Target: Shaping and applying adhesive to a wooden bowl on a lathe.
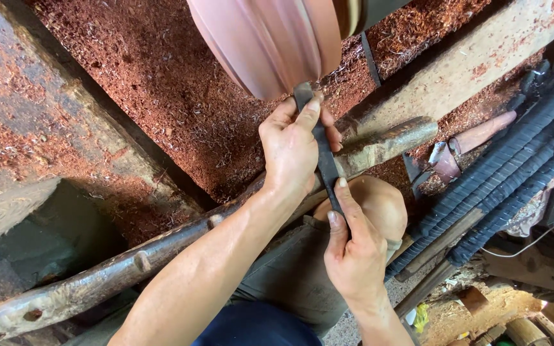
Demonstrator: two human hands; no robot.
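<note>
The turning chisel (324, 150), a dark flat bar, runs lengthwise from my lap up to the spinning reddish wooden workpiece (267, 41), its tip touching there. My left hand (293, 150) clamps it nearest the tip; my right hand (352, 253) grips lower down, across the log rest (129, 266).

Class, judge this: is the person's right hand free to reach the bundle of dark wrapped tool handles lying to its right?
Probably not as things stand: the right hand grips the dark flat metal chisel. The wrapped handles lie close, nothing between.
</note>
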